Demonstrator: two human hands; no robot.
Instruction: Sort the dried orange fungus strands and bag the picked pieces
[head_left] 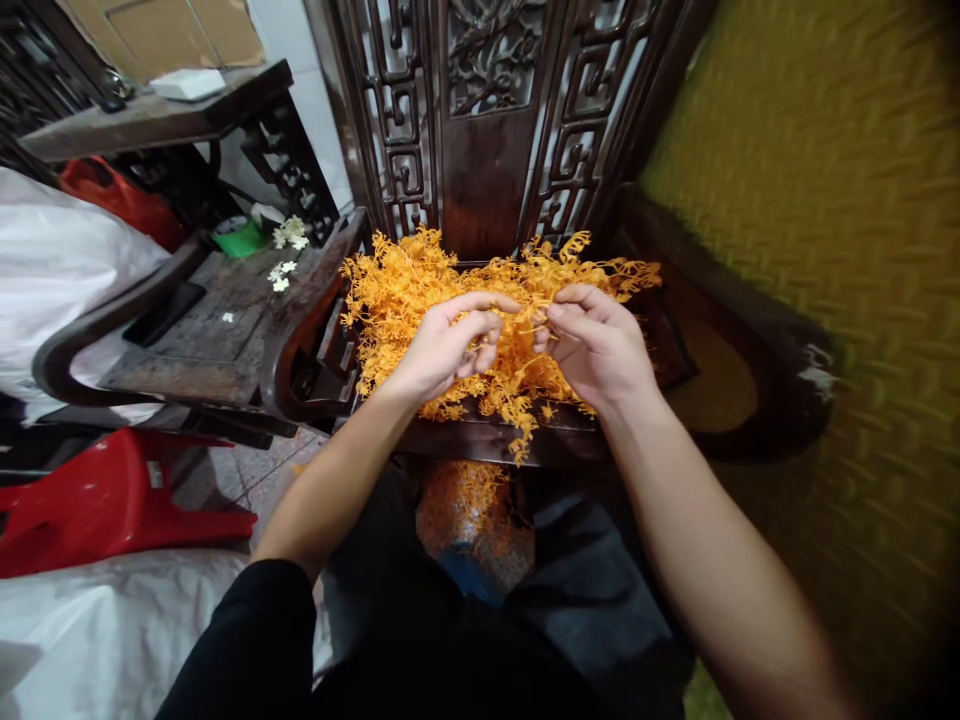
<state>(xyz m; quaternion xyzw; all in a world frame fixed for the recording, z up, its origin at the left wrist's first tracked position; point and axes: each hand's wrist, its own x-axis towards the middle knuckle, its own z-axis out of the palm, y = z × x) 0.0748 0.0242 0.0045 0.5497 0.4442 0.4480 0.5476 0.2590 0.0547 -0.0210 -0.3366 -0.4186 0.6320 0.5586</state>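
A large tangled heap of orange plastic sprigs (405, 290), like artificial flower parts, covers the seat of a dark carved wooden chair (487, 180). Over the middle of the heap, my right hand (604, 345) pinches a thin orange sprig (543, 302) between thumb and forefinger. My left hand (454, 345) faces it, fingers curled and forefinger stretched toward the right hand. Orange bits show between the left fingers, though the heap behind makes their outline hard to read. A small gap separates the two hands. Some sprigs hang over the front edge of the seat.
To the left, a second wooden chair (217, 320) bears a green tape roll (238, 236) and pale small flower pieces (282, 274). A red plastic stool (112, 500) and white sacks (90, 630) lie nearer. More orange pieces (469, 490) sit below, between my legs. A yellowish textured surface (840, 180) borders the right.
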